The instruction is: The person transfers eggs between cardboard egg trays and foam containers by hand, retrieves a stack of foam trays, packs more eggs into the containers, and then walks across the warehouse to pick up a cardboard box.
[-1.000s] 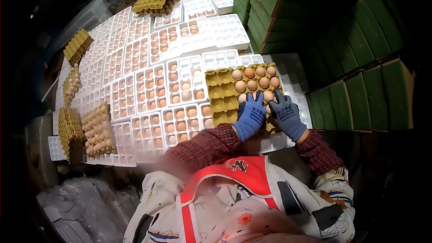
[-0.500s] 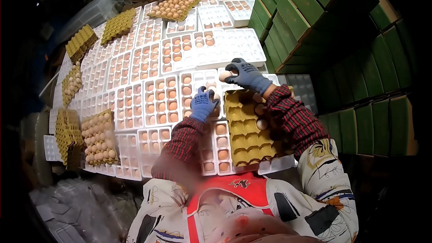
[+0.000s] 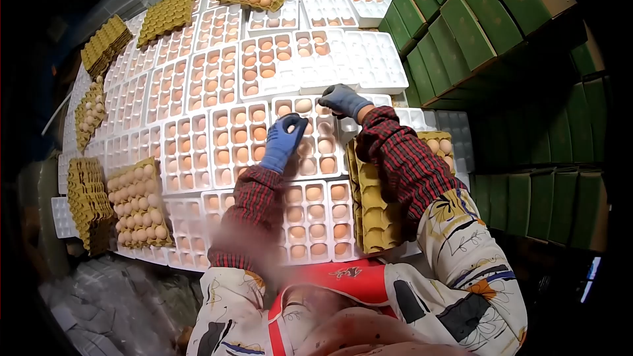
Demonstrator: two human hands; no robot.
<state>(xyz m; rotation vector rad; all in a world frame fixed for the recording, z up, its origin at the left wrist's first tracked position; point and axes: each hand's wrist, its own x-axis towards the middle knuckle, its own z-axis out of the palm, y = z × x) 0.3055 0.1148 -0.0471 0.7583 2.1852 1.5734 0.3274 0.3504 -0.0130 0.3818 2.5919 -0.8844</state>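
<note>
Curling: blue-gloved left hand (image 3: 283,140), grip unclear
Bent: grey-blue-gloved right hand (image 3: 342,101), grip unclear
Beneath: white rectangular compartmented tray (image 3: 316,177), pale-brown oval eggs (image 3: 326,146)

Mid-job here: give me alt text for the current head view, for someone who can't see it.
A person's gloved left hand and right hand reach over white trays partly filled with eggs. A yellow egg flat lies partly hidden under the right sleeve, and green boxes are stacked to the right.
</note>
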